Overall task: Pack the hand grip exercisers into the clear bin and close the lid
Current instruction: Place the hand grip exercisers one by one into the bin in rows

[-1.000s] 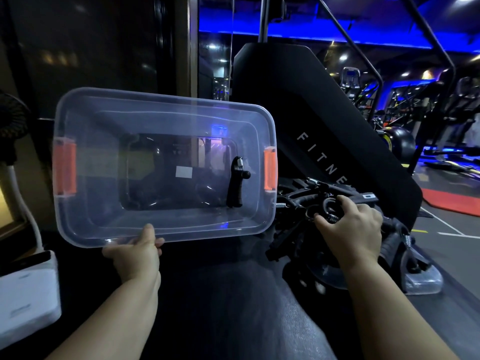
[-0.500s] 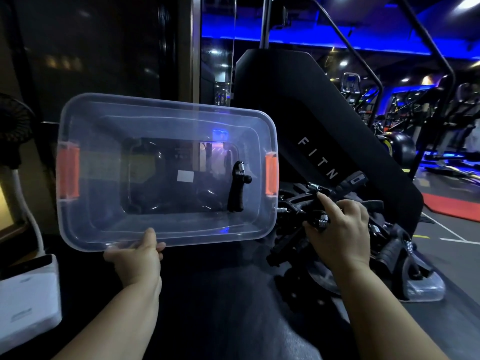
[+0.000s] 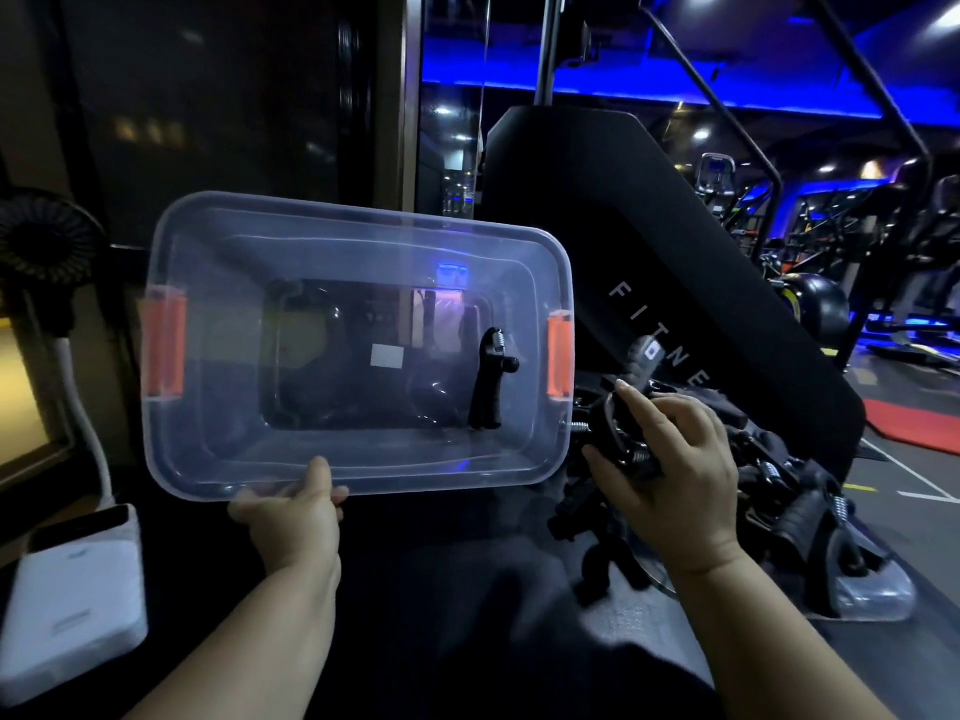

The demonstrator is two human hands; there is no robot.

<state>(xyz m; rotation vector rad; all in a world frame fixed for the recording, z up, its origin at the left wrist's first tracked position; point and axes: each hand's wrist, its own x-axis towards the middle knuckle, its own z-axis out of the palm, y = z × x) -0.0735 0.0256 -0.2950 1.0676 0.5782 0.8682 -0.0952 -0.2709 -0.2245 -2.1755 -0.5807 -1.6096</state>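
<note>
Head: left hand (image 3: 291, 517) holds clear bin (image 3: 218, 452) containing exerciser (image 3: 488, 387); right hand (image 3: 680, 491) grips second exerciser (image 3: 613, 433).

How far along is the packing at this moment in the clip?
Early. Done: one exerciser sits inside the clear bin, which the left hand holds tilted by its near rim. In hand: the right hand grips a second exerciser just above the pile. Left: that pile of exercisers beside the bin, then the lid, apparently the clear piece under the pile.
</note>
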